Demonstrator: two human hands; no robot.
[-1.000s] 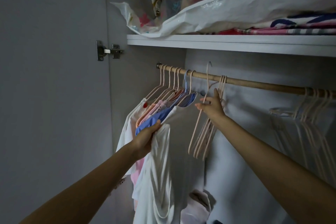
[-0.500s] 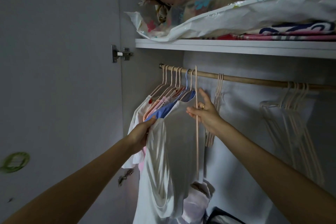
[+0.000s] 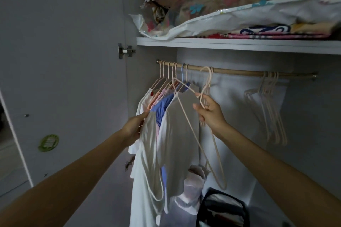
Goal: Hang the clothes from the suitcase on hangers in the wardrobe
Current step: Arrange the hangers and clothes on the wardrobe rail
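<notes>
A wooden rail (image 3: pixel 238 72) runs across the open wardrobe below a white shelf (image 3: pixel 239 45). At its left end hang several garments on pale hangers, among them a blue one (image 3: pixel 162 106) and white ones. My left hand (image 3: pixel 135 125) is shut on a white top (image 3: pixel 150 151) that dangles in front of those garments. My right hand (image 3: pixel 209 113) grips an empty pale pink hanger (image 3: pixel 186 116) by its neck, off the rail and tilted, its hook near the rail and one arm pointing down.
Several empty hangers (image 3: pixel 273 108) hang at the rail's right end, a few more behind my right hand. Bagged bedding (image 3: pixel 230 14) fills the shelf above. The wardrobe door (image 3: pixel 64 61) stands open at left. A dark bag (image 3: pixel 221 208) and a white bundle lie on the wardrobe floor.
My right hand has taken one pink hanger off the rail and swung it down and leftward toward the white top. My left hand keeps holding the top. The view has shifted upward and right.
</notes>
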